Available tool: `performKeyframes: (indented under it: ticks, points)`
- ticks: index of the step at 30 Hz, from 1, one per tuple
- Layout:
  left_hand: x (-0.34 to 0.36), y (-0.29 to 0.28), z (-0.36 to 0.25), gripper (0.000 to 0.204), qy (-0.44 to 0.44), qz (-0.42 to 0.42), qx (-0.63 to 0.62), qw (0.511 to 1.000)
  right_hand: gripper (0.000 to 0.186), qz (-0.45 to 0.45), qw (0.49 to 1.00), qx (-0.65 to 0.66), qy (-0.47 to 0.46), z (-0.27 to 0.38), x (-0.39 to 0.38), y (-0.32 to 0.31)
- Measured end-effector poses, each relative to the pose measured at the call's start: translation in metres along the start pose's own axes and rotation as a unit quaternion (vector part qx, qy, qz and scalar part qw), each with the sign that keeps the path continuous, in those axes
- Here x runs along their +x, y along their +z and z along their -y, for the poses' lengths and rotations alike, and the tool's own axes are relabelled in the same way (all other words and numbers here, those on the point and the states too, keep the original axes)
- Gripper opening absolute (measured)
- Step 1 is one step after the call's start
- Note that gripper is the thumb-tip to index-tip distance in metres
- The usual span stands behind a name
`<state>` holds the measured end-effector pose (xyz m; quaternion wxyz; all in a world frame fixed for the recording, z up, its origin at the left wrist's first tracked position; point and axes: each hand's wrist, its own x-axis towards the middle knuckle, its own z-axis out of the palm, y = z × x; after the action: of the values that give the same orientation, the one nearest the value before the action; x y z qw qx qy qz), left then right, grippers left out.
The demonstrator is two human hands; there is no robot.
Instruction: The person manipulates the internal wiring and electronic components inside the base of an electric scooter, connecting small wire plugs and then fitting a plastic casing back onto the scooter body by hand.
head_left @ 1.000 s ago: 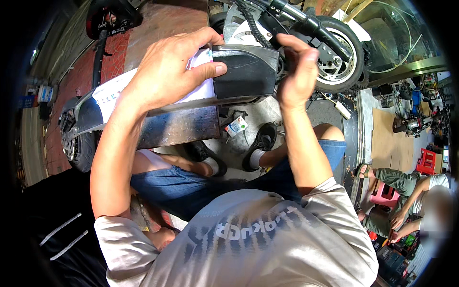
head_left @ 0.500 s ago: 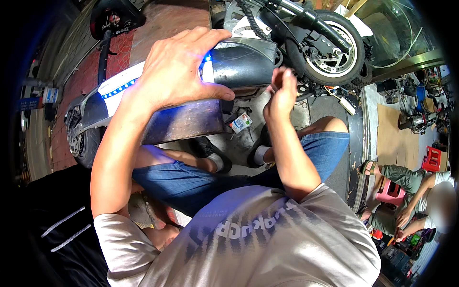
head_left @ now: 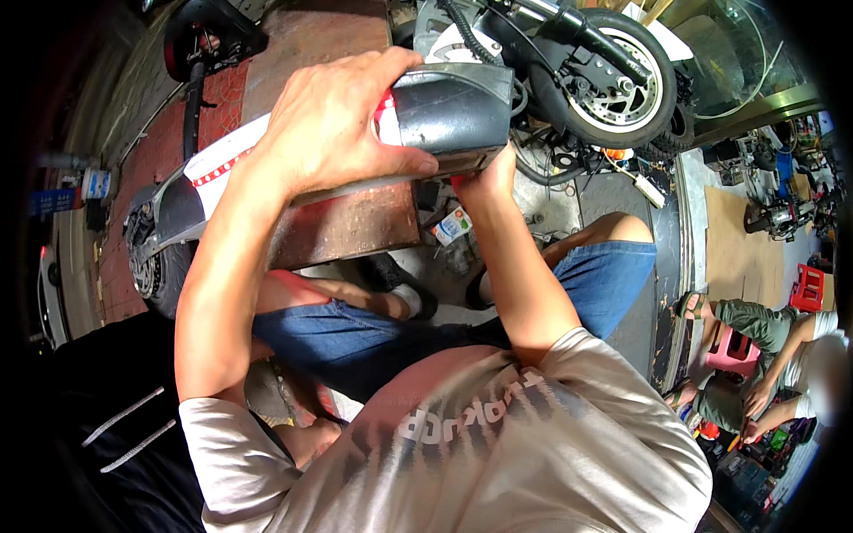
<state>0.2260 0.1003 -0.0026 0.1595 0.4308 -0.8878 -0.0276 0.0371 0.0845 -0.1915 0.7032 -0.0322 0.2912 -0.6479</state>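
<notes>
An electric scooter body (head_left: 450, 114), white along its side with a black end piece, lies tilted across a wooden block (head_left: 355, 226). My left hand (head_left: 333, 124) is wrapped over its top, thumb on the near side and fingers toward the far edge. Beside that hand a strip of small lights (head_left: 213, 171) glows red. My right hand (head_left: 489, 182) is at the underside of the body's right end; the end piece hides its fingers, so what they hold cannot be made out. The scooter's rear wheel (head_left: 151, 266) shows at the left.
Behind the right end stands a wheel with a disc brake (head_left: 613, 89). A small white carton (head_left: 452, 226) lies on the floor between my feet. At the right, another person (head_left: 773, 355) sits on a pink stool (head_left: 734, 349). A black handlebar part (head_left: 213, 40) is far left.
My right hand, in front of the end piece before, has moved down and left under it, its fingers now hidden. The lights have turned from blue to red. My left hand keeps its grip.
</notes>
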Motion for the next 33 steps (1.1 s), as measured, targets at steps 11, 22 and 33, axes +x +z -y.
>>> performKeyframes:
  ticks: [11, 22, 33]
  points:
    - [0.002, 0.01, 0.007, 0.057, 0.01, -0.04, -0.026, 0.999, 0.057, 0.03, 0.991, -0.126, 0.036, 0.01, 0.047, -0.022]
    - [0.006, 0.002, 0.007, 0.056, -0.006, -0.016, -0.062, 0.998, 0.064, 0.05, 0.775, -0.346, -0.527, 0.116, -0.013, 0.03]
    - [0.009, -0.006, 0.007, 0.051, -0.031, 0.019, -0.127, 0.991, 0.073, 0.141, 0.772, -0.34, -0.518, 0.132, -0.009, 0.054]
